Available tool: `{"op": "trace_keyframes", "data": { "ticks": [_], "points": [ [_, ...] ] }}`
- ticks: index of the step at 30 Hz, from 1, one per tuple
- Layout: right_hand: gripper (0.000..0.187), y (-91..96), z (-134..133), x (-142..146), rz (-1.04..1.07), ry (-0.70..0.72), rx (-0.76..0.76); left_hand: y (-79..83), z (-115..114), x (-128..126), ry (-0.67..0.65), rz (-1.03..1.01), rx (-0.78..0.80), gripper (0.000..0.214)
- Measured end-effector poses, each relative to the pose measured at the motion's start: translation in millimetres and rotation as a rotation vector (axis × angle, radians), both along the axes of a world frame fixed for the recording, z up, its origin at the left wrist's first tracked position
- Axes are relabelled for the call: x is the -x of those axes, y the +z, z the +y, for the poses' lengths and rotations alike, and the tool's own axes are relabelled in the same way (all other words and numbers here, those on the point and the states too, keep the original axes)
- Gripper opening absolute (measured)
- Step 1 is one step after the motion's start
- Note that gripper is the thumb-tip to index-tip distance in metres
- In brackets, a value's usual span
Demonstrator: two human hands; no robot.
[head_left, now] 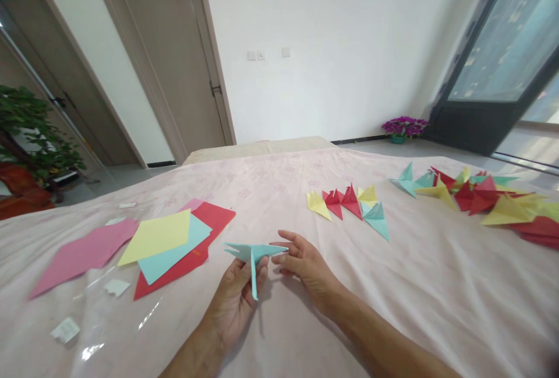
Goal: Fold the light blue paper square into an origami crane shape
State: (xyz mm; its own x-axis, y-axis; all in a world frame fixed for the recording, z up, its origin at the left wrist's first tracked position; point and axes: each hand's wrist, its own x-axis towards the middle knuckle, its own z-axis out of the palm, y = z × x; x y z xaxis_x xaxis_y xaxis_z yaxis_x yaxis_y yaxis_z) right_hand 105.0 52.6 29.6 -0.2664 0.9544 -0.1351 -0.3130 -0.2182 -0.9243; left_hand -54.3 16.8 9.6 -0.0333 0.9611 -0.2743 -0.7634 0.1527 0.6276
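A light blue folded paper crane (pixel 252 253) is held low over the cloth, near the middle of the view. My left hand (pixel 233 293) pinches it from below between thumb and fingers. One narrow strip of the crane points down toward me, and its other points spread left and right. Beside the right point is my right hand (pixel 305 267), fingers apart and curved around that tip. Whether they touch the paper I cannot tell. Part of the crane's underside is hidden by my left fingers.
Left lie loose paper sheets: pink (pixel 82 253), yellow (pixel 159 235), light blue (pixel 174 250) and red (pixel 172 279). Clear plastic wrap (pixel 94 320) is near them. Several small folded cranes (pixel 349 200) stand right of centre. A larger crane pile (pixel 484 197) sits far right on the pink cloth (pixel 419 285).
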Motion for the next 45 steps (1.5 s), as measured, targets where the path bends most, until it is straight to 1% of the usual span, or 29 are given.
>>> {"op": "trace_keyframes", "data": {
  "ticks": [3,6,7,8,9,11,13,14,16,17,18,19,20,21,22,23,24,25,26,28,29,31,33,34,36,38,40,45],
  "points": [
    [0.056,0.7,-1.9,2.9,0.027,-0.035,-0.063,4.9,-2.4,-3.8,0.038,-0.079,0.107,0.016],
    [0.049,-1.2,-3.6,5.9,0.017,-0.064,-0.110,8.6,-3.5,-6.4,0.083,-0.073,0.198,0.019],
    [0.046,-1.7,-4.1,6.2,0.010,-0.076,-0.123,9.7,-4.0,-7.1,0.065,-0.050,0.214,0.020],
    [0.044,-1.8,-4.4,6.1,0.000,-0.091,-0.141,10.7,-4.7,-7.6,0.017,-0.014,0.221,0.019],
    [0.043,-1.4,-4.4,5.4,-0.014,-0.109,-0.165,11.4,-5.8,-7.6,-0.062,0.037,0.222,0.018],
    [0.042,1.6,-3.2,1.8,-0.062,-0.142,-0.230,11.8,-9.1,-4.9,-0.280,0.173,0.218,0.019],
    [0.043,7.7,-1.0,-4.6,-0.133,-0.162,-0.300,11.6,-13.2,3.2,-0.521,0.335,0.172,0.032],
    [0.045,11.7,0.1,-8.6,-0.178,-0.162,-0.332,11.9,-15.0,9.2,-0.634,0.420,0.115,0.041],
    [0.050,20.4,1.0,-17.1,-0.282,-0.141,-0.383,15.4,-16.4,23.6,-0.907,0.529,-0.021,0.057],
    [0.054,24.6,0.6,-21.1,-0.345,-0.123,-0.405,19.5,-15.8,30.6,-1.026,0.545,-0.078,0.059],
    [0.057,28.4,-0.5,-24.5,-0.408,-0.095,-0.428,25.2,-14.3,36.5,-1.075,0.544,-0.141,0.060],
    [0.060,31.6,-2.3,-27.1,-0.469,-0.055,-0.453,32.4,-12.1,40.6,-1.013,0.534,-0.207,0.061],
    [0.063,34.2,-4.5,-28.8,-0.522,-0.009,-0.482,40.6,-9.4,42.5,-0.818,0.541,-0.259,0.058],
    [0.065,36.0,-7.1,-29.5,-0.568,0.033,-0.510,49.3,-6.7,42.0,-0.576,0.576,-0.305,0.053],
    [0.067,37.2,-9.8,-29.3,-0.607,0.070,-0.536,57.7,-4.3,39.3,-0.362,0.642,-0.329,0.045],
    [0.069,37.9,-12.5,-28.3,-0.638,0.098,-0.560,65.0,-2.5,34.7,-0.192,0.761,-0.347,0.033],
    [0.070,38.1,-15.0,-26.7,-0.665,0.115,-0.585,70.9,-1.6,29.0,-0.107,0.920,-0.376,0.027],
    [0.070,38.0,-17.2,-24.8,-0.687,0.121,-0.610,74.8,-1.7,22.7,-0.098,1.067,-0.400,0.029],
    [0.070,37.6,-19.0,-22.7,-0.702,0.120,-0.636,76.7,-2.5,16.5,-0.120,1.177,-0.416,0.028],
    [0.067,36.0,-21.5,-18.8,-0.719,0.099,-0.677,75.4,-5.5,6.2,-0.177,1.299,-0.415,0.022],
    [0.065,35.0,-22.2,-17.2,-0.716,0.084,-0.682,72.9,-6.9,2.6,-0.202,1.310,-0.390,0.020],
    [0.063,33.4,-22.9,-14.9,-0.667,0.073,-0.640,66.8,-8.4,-1.3,-0.232,1.247,-0.319,0.023],
    [0.059,33.0,-22.8,-13.7,-0.536,0.088,-0.527,61.4,-7.9,-1.8,-0.237,1.136,-0.262,0.027],
    [0.053,33.5,-22.6,-13.4,-0.446,0.097,-0.452,59.3,-7.3,-1.4,-0.232,1.081,-0.244,0.028],
    [0.034,35.3,-22.4,-12.9,-0.273,0.099,-0.294,56.1,-6.1,-0.7,-0.216,0.993,-0.217,0.031],
    [0.020,36.9,-22.7,-12.1,-0.170,0.086,-0.179,53.6,-5.9,-1.2,-0.217,0.926,-0.201,0.033],
    [0.020,36.9,-23.6,-10.8,-0.135,0.091,-0.120,51.4,-6.7,-3.0,-0.235,0.872,-0.191,0.034],
    [0.028,31.5,-26.6,-8.2,-0.040,0.121,-0.056,48.8,-8.9,-8.0,-0.242,0.785,-0.165,0.038]
  ]
}}
